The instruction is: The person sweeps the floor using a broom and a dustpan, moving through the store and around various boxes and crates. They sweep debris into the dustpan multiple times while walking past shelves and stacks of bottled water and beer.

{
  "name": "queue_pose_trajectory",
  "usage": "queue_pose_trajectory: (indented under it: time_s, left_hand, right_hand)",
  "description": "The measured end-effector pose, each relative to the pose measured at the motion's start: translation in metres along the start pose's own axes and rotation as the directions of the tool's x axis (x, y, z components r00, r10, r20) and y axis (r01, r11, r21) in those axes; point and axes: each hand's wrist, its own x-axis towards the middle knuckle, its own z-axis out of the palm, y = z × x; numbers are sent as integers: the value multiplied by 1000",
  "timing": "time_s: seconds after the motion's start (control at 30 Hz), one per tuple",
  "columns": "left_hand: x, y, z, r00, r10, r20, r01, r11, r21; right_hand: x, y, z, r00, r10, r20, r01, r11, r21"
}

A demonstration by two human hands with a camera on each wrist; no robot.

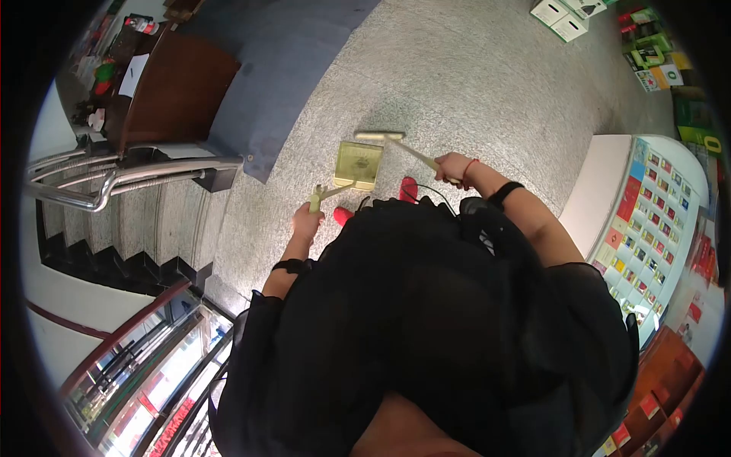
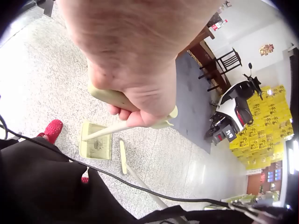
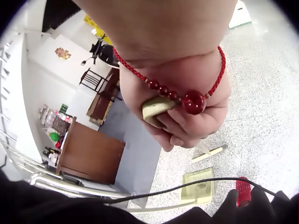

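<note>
Dustpan (image 1: 358, 164) lies flat on the speckled floor (image 1: 472, 91), ahead of and below our left grip (image 1: 307, 222), which we close tight round the top of its long pale handle. We wrap our right grip (image 1: 454, 166) fully round the end of the broom (image 1: 411, 154), which slants down and away to a head resting just beyond the dustpan's far edge. Our red shoes (image 1: 409, 188) stand between the two grips. A grey-blue mat (image 1: 282, 76) lies farther out, past the left grip.
</note>
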Motion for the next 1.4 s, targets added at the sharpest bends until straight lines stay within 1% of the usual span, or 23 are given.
queue_pose_trajectory:
  time_s: [0.03,0.1,0.17,0.2,0.23,0.27,0.37,0.4,0.5,0.63,0.7,0.73,0.77,0.83,0.87,0.9,0.97,1.03,1.1,1.17,1.3,1.37,1.4]
  left_hand:
    - [1,2,5,1000,1,2,-1,999,-40]
    - [-1,10,12,1000,-3,4,3,997,-74]
    - [-7,22,15,1000,-20,20,21,998,-61]
    - [-9,25,16,999,-25,21,26,998,-59]
    - [-10,27,15,1000,-8,18,8,1000,-17]
    - [-10,27,15,1000,11,17,-11,1000,26]
    - [-5,17,17,1000,13,12,-13,999,-34]
    - [-8,20,17,1000,9,8,-9,999,-38]
    - [-15,30,19,1000,-8,21,9,998,-58]
    - [-9,24,19,998,29,58,-31,999,36]
    - [-4,22,18,997,36,72,-40,998,55]
    - [-2,20,18,996,36,84,-42,996,75]
    - [-1,18,17,995,35,88,-42,996,81]
    - [6,17,14,986,109,123,-133,969,208]
    - [24,-3,17,983,107,148,-137,969,207]
    - [27,-7,17,981,109,162,-141,969,203]
    - [31,-10,20,978,105,181,-151,952,266]
    - [26,-4,18,969,134,207,-190,941,280]
    - [27,4,16,961,165,222,-231,920,317]
    - [20,11,14,958,179,222,-243,920,306]
    - [20,18,10,960,152,234,-213,941,263]
    - [2,47,1,956,147,256,-237,897,372]
    - [5,44,3,953,177,245,-262,888,379]
  right_hand:
    - [-10,2,-2,999,-5,46,5,1000,4]
    - [-28,6,-11,998,-7,58,3,997,72]
    - [-41,15,-20,997,-7,76,-16,956,294]
    - [-47,23,-22,998,-51,43,33,937,348]
    - [-53,30,-27,998,-47,48,27,937,349]
    - [-60,36,-33,999,-34,17,23,908,418]
    - [-81,61,-52,999,1,-44,22,845,535]
    - [-94,60,-55,995,23,-101,31,864,502]
    - [-91,82,-61,982,57,-178,45,851,524]
    - [-72,87,-44,954,108,-278,62,840,539]
    - [-46,92,-32,932,173,-318,108,706,700]
    - [-35,93,-27,922,177,-344,130,696,706]
    - [-29,99,-22,922,181,-342,128,692,711]
    - [-33,92,-5,951,180,-252,32,752,658]
    - [-36,94,6,958,133,-253,38,818,574]
    - [-46,91,16,970,122,-211,22,818,574]
    - [-33,103,41,964,89,-250,41,880,473]
    - [-69,78,52,986,127,-111,-41,819,572]
    - [-80,73,62,995,90,-38,-50,802,595]
    - [-79,84,71,992,116,-45,-64,785,616]
    - [-120,97,87,986,132,-103,-15,679,734]
    - [-138,112,92,981,157,-113,-2,593,805]
    - [-146,122,95,980,166,-112,-10,599,801]
